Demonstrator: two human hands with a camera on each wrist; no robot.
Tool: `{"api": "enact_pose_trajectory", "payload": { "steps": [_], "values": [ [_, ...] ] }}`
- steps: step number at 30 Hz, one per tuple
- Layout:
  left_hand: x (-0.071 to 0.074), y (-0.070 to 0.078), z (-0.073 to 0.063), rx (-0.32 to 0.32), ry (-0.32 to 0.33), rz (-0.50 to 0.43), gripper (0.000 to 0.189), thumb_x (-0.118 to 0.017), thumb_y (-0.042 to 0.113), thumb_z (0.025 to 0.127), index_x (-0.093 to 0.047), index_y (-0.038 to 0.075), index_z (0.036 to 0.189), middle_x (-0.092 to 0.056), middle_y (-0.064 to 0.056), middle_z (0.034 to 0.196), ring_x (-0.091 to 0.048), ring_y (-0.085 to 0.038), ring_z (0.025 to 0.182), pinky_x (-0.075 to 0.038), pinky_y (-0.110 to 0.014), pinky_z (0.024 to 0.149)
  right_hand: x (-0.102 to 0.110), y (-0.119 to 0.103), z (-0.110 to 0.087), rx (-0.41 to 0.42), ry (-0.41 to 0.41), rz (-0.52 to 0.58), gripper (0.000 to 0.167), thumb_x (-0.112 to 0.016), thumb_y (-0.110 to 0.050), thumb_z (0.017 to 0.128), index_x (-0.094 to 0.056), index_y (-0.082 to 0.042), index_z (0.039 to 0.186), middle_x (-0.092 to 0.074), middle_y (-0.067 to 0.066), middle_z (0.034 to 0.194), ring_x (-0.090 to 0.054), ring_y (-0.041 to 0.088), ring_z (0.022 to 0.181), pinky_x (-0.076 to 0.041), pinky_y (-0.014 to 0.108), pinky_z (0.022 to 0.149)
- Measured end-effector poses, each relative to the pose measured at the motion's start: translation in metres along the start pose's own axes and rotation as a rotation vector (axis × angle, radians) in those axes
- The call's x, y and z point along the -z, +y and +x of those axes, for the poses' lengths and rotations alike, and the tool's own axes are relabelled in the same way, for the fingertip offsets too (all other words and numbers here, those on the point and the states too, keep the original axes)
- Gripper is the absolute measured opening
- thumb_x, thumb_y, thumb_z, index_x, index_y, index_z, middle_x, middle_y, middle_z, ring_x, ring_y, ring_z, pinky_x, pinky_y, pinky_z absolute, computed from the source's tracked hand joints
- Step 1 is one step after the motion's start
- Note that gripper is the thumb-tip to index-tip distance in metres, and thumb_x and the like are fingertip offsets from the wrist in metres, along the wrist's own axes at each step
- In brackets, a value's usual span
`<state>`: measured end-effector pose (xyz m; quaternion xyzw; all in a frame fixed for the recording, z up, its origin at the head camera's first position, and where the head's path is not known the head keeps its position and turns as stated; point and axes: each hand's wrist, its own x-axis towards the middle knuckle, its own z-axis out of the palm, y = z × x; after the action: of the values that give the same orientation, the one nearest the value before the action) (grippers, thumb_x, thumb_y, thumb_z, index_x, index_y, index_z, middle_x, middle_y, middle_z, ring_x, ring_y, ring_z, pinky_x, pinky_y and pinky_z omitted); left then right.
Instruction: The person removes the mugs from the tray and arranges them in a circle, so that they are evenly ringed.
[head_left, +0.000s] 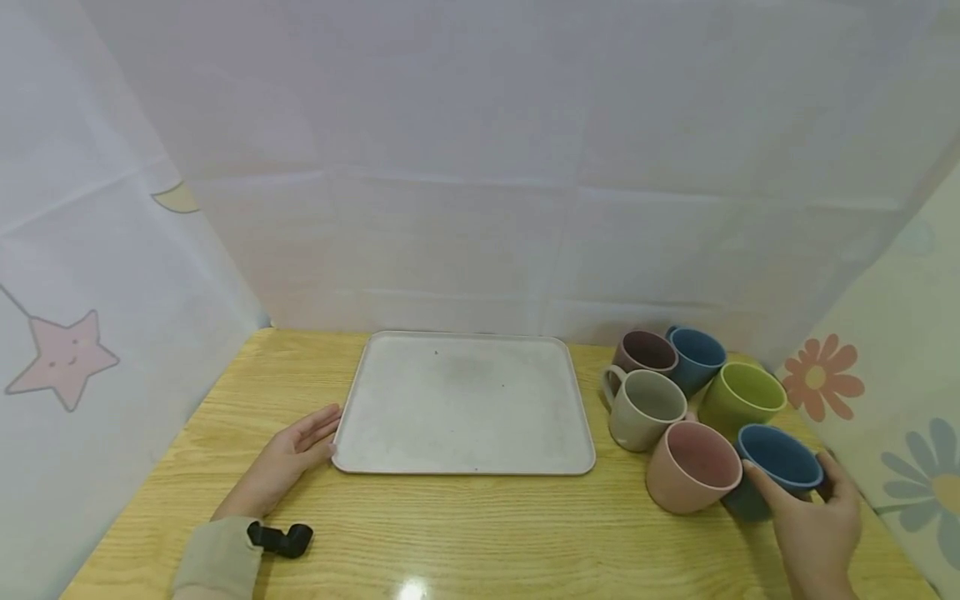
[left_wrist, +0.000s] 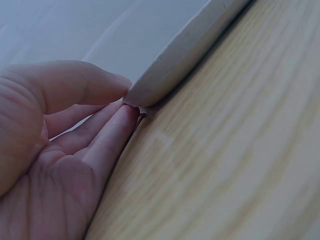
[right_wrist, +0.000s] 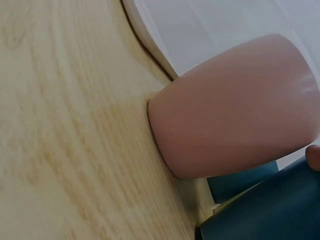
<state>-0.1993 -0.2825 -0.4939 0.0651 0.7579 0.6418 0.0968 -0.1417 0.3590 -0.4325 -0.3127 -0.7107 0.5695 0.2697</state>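
At the left edge of a white rectangular tray (head_left: 465, 417), my left hand (head_left: 288, 454) pinches the rim near the front corner. The left wrist view has the thumb (left_wrist: 90, 85) on top of the rim and a finger at its underside. On the right, my right hand (head_left: 821, 517) grips the front blue mug (head_left: 780, 458) around its rim, thumb on the near left side, fingers on the far right. That mug stands beside a pink mug (head_left: 686, 475). In the right wrist view, a fingertip (right_wrist: 313, 156) shows on the dark blue mug (right_wrist: 270, 215).
Behind the pink mug stand a grey-white mug (head_left: 648, 408), a green mug (head_left: 738, 400), a brown-purple mug (head_left: 645, 352) and a second blue mug (head_left: 697, 354), close together. A white cloth (head_left: 450, 250) hangs behind the wooden table (head_left: 450, 533).
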Motion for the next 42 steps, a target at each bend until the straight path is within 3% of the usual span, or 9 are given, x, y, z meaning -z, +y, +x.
{"api": "enact_pose_trajectory", "payload": {
  "steps": [10, 18, 21, 32, 37, 42],
  "values": [
    [0.0, 0.002, 0.001, -0.011, 0.002, 0.014, 0.073, -0.063, 0.019, 0.103, -0.023, 0.0, 0.16, -0.026, -0.022, 0.163, -0.041, 0.009, 0.131, -0.041, -0.008, 0.098, -0.004, 0.006, 0.0, 0.025, 0.013, 0.001, 0.093, -0.093, -0.015, 0.074, -0.043, -0.016, 0.151, -0.041, -0.018, 0.124, -0.039, 0.002, 0.12, -0.039, 0.007, 0.1],
    [0.003, 0.002, 0.0, -0.01, -0.001, 0.017, 0.072, -0.062, 0.019, 0.103, -0.022, 0.002, 0.161, -0.024, -0.021, 0.164, -0.04, 0.006, 0.135, -0.041, -0.009, 0.098, -0.008, 0.011, -0.003, 0.051, 0.016, 0.056, 0.083, -0.094, -0.01, 0.072, -0.048, -0.017, 0.141, -0.041, -0.014, 0.125, -0.039, 0.007, 0.122, -0.042, 0.006, 0.092],
    [0.003, 0.004, -0.001, -0.008, 0.001, 0.025, 0.073, -0.062, 0.02, 0.103, -0.022, 0.002, 0.161, -0.024, -0.02, 0.164, -0.037, -0.002, 0.141, -0.042, -0.009, 0.098, -0.01, 0.01, -0.005, 0.051, 0.002, 0.061, 0.085, -0.093, -0.01, 0.072, -0.046, -0.015, 0.142, -0.041, -0.013, 0.125, -0.039, 0.009, 0.122, -0.042, 0.006, 0.091],
    [0.003, 0.003, -0.001, -0.011, 0.001, 0.014, 0.073, -0.062, 0.02, 0.103, -0.022, 0.002, 0.161, -0.024, -0.02, 0.164, -0.038, 0.002, 0.138, -0.041, -0.008, 0.099, -0.014, 0.004, -0.008, 0.07, -0.037, 0.016, 0.093, -0.087, -0.014, 0.081, -0.03, -0.009, 0.154, -0.032, -0.005, 0.138, -0.033, 0.011, 0.126, -0.041, 0.008, 0.096],
    [0.002, 0.003, 0.0, -0.003, 0.001, 0.017, 0.073, -0.063, 0.02, 0.103, -0.022, 0.003, 0.161, -0.024, -0.019, 0.165, -0.036, -0.004, 0.142, -0.041, -0.008, 0.099, -0.007, 0.003, -0.009, 0.101, -0.03, 0.008, 0.074, -0.073, -0.023, 0.094, -0.032, -0.005, 0.154, -0.035, -0.018, 0.125, -0.035, 0.018, 0.134, -0.033, 0.007, 0.102],
    [0.001, 0.003, -0.001, 0.008, 0.002, 0.025, 0.073, -0.062, 0.021, 0.103, -0.022, 0.002, 0.161, -0.025, -0.02, 0.164, -0.037, -0.003, 0.141, -0.041, -0.008, 0.098, -0.001, -0.007, -0.009, 0.231, 0.009, -0.065, 0.054, -0.06, -0.022, 0.1, -0.042, -0.007, 0.149, -0.034, -0.021, 0.122, -0.039, 0.006, 0.125, -0.035, 0.008, 0.101]
  ]
}}
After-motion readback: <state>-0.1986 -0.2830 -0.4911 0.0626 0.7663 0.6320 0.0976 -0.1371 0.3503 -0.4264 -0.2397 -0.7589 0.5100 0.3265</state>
